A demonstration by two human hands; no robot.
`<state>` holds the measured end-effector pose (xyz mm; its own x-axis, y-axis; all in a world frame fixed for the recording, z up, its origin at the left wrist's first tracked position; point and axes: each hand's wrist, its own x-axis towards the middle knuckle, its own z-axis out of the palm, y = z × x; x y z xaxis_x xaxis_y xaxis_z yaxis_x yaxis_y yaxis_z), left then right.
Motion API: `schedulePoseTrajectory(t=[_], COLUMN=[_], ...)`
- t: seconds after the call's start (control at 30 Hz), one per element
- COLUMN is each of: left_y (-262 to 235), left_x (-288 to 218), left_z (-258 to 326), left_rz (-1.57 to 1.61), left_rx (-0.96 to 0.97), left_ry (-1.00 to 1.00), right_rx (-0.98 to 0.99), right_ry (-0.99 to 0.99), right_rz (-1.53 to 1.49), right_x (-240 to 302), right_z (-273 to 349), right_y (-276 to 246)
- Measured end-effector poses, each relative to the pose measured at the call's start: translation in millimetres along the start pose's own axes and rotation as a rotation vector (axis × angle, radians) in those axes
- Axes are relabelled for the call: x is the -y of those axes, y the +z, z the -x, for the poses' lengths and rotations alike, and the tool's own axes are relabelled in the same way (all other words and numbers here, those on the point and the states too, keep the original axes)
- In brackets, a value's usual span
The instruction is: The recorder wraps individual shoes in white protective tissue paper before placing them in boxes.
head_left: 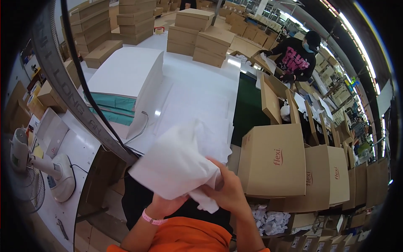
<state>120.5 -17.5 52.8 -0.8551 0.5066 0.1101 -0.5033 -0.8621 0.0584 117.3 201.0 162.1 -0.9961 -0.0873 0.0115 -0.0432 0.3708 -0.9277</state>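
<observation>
A crumpled sheet of white tissue paper is held up in front of my body, partly folded over itself. My right hand grips its right side, thumb on top and fingers curled into the folds. From below, my left hand supports the lower edge, a pink band around its wrist; most of its fingers are hidden under the paper. Whether anything is wrapped inside cannot be seen. Just beyond, loose white sheets lie spread on the white table.
A tall paper stack with teal bundles stands left, behind a metal post. Closed brown boxes sit at the back. Open cartons line the right, beside a green conveyor belt. A masked co-worker handles a box. A fan stands left.
</observation>
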Motion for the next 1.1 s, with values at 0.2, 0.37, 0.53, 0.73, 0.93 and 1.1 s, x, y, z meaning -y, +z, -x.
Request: schedulePoseTrajectory(t=[0.2,0.37,0.53,0.73,0.93,1.1], left_y=[53.0,105.5,65.3,33.6,26.6,21.6], left_x=[11.6,-9.9,21.7,29.0,61.4,53.5], left_z=[11.3,2.0,-8.5,-3.9,-23.5,-39.9], left_rz=[-1.118,-2.092,-1.347,-1.523,-1.196,-1.635], left_rx=[-0.635,0.126,0.093,-0.016,-0.27,0.105], left_ry=[0.921,0.471,0.015,0.247,0.532,0.527], right_rx=[-0.348,-0.029,0.057,0.044,0.062,-0.255], right_ry=[-0.354,-0.466,-0.469,-0.166,0.276,0.138], right_rz=[0.662,0.379,0.017,0.211,-1.1,-0.917], right_x=[-18.1,14.2,7.2,-11.1,-45.4,-57.7], right_z=[-2.7,12.0,26.1,43.7,59.3,55.1], right_y=[-37.1,-23.8,-0.3,-21.0,39.7,50.2])
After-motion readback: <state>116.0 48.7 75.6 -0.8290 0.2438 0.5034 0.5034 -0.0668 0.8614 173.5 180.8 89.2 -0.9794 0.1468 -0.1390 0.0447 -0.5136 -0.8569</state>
